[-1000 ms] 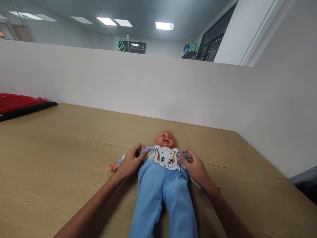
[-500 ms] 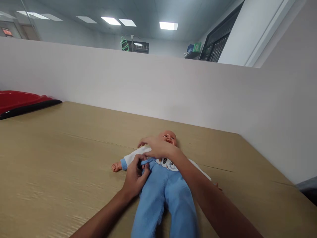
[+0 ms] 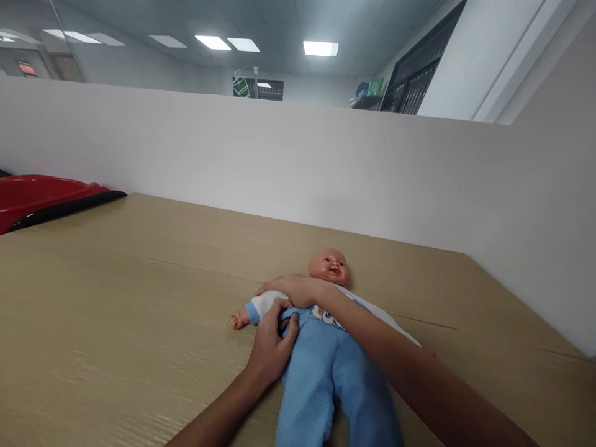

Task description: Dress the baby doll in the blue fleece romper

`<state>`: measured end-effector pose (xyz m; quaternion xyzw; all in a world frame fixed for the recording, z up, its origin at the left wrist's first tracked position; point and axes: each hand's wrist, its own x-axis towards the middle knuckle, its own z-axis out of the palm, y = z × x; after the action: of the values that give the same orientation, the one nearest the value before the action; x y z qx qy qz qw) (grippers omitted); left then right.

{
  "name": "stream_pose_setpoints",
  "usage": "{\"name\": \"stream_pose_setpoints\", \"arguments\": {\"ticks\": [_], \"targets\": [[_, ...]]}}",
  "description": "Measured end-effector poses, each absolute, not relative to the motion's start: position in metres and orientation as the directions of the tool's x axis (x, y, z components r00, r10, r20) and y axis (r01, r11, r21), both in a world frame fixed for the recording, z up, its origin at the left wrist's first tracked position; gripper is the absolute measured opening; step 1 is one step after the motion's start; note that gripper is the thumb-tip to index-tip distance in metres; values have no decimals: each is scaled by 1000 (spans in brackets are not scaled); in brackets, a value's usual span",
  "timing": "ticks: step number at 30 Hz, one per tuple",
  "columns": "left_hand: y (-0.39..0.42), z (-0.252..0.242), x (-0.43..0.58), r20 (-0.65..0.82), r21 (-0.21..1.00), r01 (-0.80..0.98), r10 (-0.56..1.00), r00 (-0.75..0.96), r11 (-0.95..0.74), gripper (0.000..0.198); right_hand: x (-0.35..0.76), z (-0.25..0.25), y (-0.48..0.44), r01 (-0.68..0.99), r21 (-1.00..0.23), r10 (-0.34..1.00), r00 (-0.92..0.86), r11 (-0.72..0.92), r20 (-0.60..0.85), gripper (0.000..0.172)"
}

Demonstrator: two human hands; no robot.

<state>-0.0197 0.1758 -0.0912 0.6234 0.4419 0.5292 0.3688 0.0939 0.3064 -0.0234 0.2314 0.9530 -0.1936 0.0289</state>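
A baby doll [image 3: 328,267] lies face up on the table, head away from me, in a white top and fuzzy blue trousers [image 3: 310,360]. My left hand [image 3: 274,341] pinches the trousers' waistband at the doll's side, thumb and fingers closed on the blue edge. Across the doll's chest reaches my right hand [image 3: 298,290], its fingers curled over the white sleeve [image 3: 270,302] near the shoulder; its thumb is mostly hidden. Part of a cartoon face print [image 3: 326,315] shows under my right forearm. The doll's hand [image 3: 239,319] sticks out past a blue cuff.
The wooden table [image 3: 139,298] meets a low white wall [image 3: 261,161] at the back. A red tub-like thing [image 3: 41,189] with a black edge stands at the far left. Beyond the wall are ceiling lights and a dark window [image 3: 419,74].
My right hand has come down from above the sleeve onto it, uncovering the doll's face. My left hand keeps its pinch on the waistband. The view has shifted slightly.
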Motion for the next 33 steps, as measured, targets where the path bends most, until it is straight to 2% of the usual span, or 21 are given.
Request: {"name": "stream_pose_setpoints", "arguments": {"ticks": [4, 9, 12, 16, 21, 24, 26, 29, 33], "targets": [[176, -90, -20, 322, 934, 161, 947, 1, -318, 18, 99, -8, 296, 563, -233, 580, -815, 793, 4, 41], [177, -94, -23, 322, 928, 222, 944, -73, -299, 22, 118, 4, 289, 686, -202, 715, -674, 699, 187, 36], [180, -96, -31, 390, 899, 245, 918, -71, -363, 19, 136, 3, 291, 685, -257, 731, -644, 682, 226, 37], [191, -95, -45, 410, 900, 243, 894, -183, -363, 17, 156, -1, 299, 603, -384, 706, -669, 699, 233, 40], [220, -90, -54, 362, 923, -107, 928, -89, -370, 31, 154, -13, 295, 453, -543, 613, -775, 707, 154, 38], [234, -92, -54, 314, 929, -192, 949, -41, -316, 43, 144, -16, 282, 380, -607, 540, -836, 698, 98, 50], [240, -95, -55, 282, 931, -235, 959, -29, -281, 48, 140, -13, 271, 369, -630, 536, -840, 683, 89, 43], [242, -100, -56, 238, 927, -297, 971, -5, -229, 50, 139, -5, 253, 418, -656, 628, -770, 629, 111, 36], [240, -100, -53, 195, 916, -368, 979, 65, -158, 51, 132, -1, 228, 597, -657, 854, -499, 460, 145, 31]]}}
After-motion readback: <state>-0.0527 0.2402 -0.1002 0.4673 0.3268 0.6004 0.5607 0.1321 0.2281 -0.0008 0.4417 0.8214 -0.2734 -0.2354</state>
